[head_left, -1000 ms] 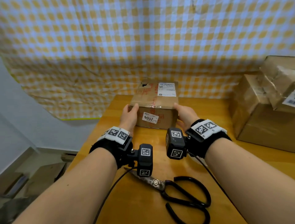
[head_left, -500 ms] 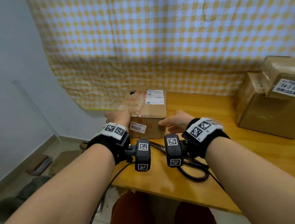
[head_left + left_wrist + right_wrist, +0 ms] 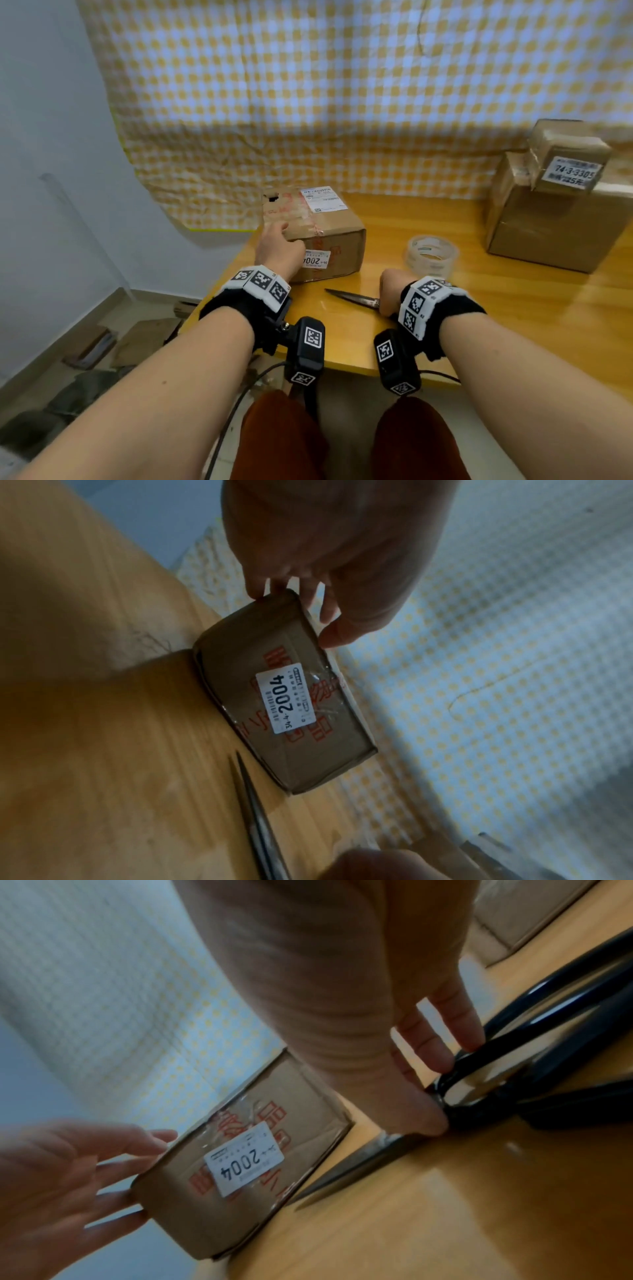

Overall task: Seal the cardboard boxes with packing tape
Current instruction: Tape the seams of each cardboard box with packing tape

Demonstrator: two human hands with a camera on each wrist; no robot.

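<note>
A small cardboard box (image 3: 329,233) with a "2004" label stands at the table's far left corner. My left hand (image 3: 277,243) rests on its near left corner, thumb on top and straight fingers against the left side (image 3: 68,1177). The same box (image 3: 291,715) fills the left wrist view. Black-handled scissors (image 3: 352,298) lie in front of the box, blades pointing left. My right hand (image 3: 390,291) is curled over them, thumb and fingers gripping the handle loop (image 3: 421,1074). A roll of clear packing tape (image 3: 432,255) lies flat just beyond the right hand.
Two larger taped cardboard boxes (image 3: 555,212) are stacked at the table's (image 3: 513,308) far right. A checked cloth (image 3: 342,102) hangs behind. The table's left edge runs right beside the small box; flattened cardboard (image 3: 144,339) lies on the floor below.
Both hands slid the small box left toward the table corner. The right hand then left the box and came back onto the scissors. The left hand stays on the box.
</note>
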